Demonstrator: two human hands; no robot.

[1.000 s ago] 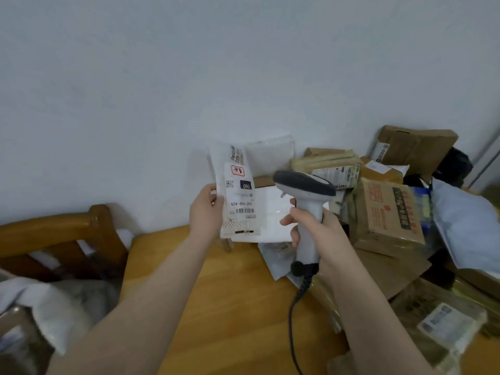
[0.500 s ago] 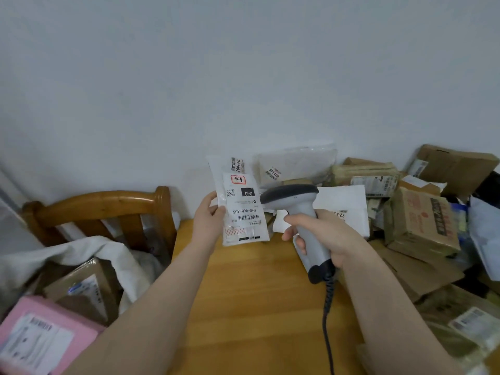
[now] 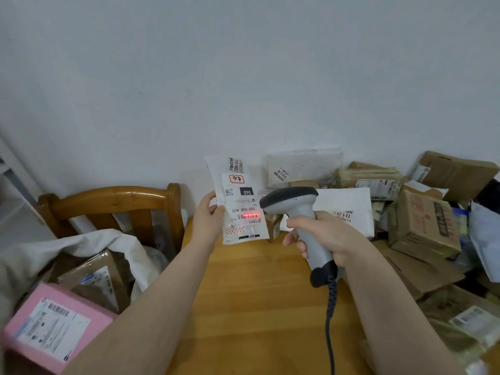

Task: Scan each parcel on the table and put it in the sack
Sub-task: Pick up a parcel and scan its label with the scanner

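White mailer parcel (image 3: 240,201) is upright above the far edge of the bench (image 3: 251,293), label toward the holder. Left hand (image 3: 208,217) pinches its left edge. Red scan line lies on the barcode (image 3: 250,215). Right hand (image 3: 327,236) wraps the grip of the corded scanner (image 3: 289,197). Step: scanning. Next, probably: carry the parcel left into the open sack (image 3: 89,242). Remaining parcels (image 3: 422,226) are piled at right.

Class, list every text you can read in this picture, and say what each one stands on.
"060": held parcel, in the black box on its label.
"060-06B-A05": same label, lower down.
"72-5-2516": white mailer.
"54-5-4550": sticker on the clear-wrapped parcel.
The pink box label and all other print: too small or blurred.
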